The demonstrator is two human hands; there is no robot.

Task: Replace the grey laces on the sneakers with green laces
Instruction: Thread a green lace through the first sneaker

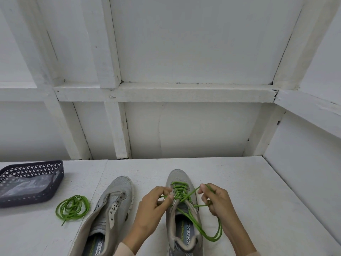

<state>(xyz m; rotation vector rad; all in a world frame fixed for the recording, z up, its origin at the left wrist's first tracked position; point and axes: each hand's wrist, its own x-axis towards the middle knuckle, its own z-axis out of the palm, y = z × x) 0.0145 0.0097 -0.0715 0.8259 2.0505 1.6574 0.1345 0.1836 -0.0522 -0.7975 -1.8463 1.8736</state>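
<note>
Two grey sneakers stand toe-away on the white table. The right sneaker point(178, 177) is threaded with a green lace point(180, 191) up its eyelets. My left hand point(154, 206) pinches one end of that lace at the shoe's left side. My right hand point(216, 199) grips the other end, which trails in a long loop point(215, 237) beside the shoe. The left sneaker point(118, 193) has bare eyelets and an open tongue. A second green lace point(72, 206) lies coiled on the table to its left.
A dark perforated basket point(31, 183) with clear plastic inside sits at the table's left edge. White framed wall panels point(184, 52) rise behind the table, and a white side wall point(304, 172) closes off the right.
</note>
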